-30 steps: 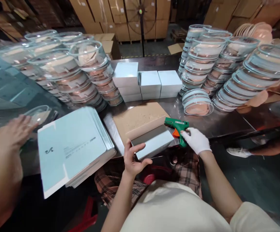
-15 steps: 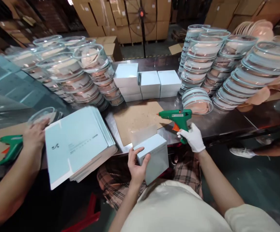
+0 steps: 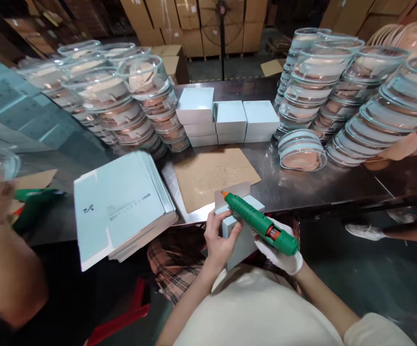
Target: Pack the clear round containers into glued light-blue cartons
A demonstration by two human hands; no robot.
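Where the near edge of the counter (image 3: 341,187) meets the person's lap, a small pale-blue box (image 3: 245,246) is held up in front of the body, tilted, with smooth plain sides and a thin, paler flap (image 3: 242,189) standing from its far edge. Across it slants a glue gun (image 3: 257,218), its ribbed green body seen from above and behind, an orange nozzle (image 3: 224,193) at the front and an orange-red part showing through a slot near the rear. The nozzle lies over the flap; whether the two touch, I cannot tell.

The bare left hand (image 3: 221,240) is clamped on the box's left end, fingers bent over the upper side and thumb against the near face, with the forearm rising steeply from below. The right hand (image 3: 284,257), in a white glove, is wrapped round the gun from beneath; the gun hides most of its fingers. That forearm comes in from the lower right, so the two hands are near each other.

Just beyond the box lies a cardboard sheet (image 3: 214,175) with small specks on it. To its left is a stack of light-blue flat pieces (image 3: 118,202); behind it stand closed boxes (image 3: 230,115).
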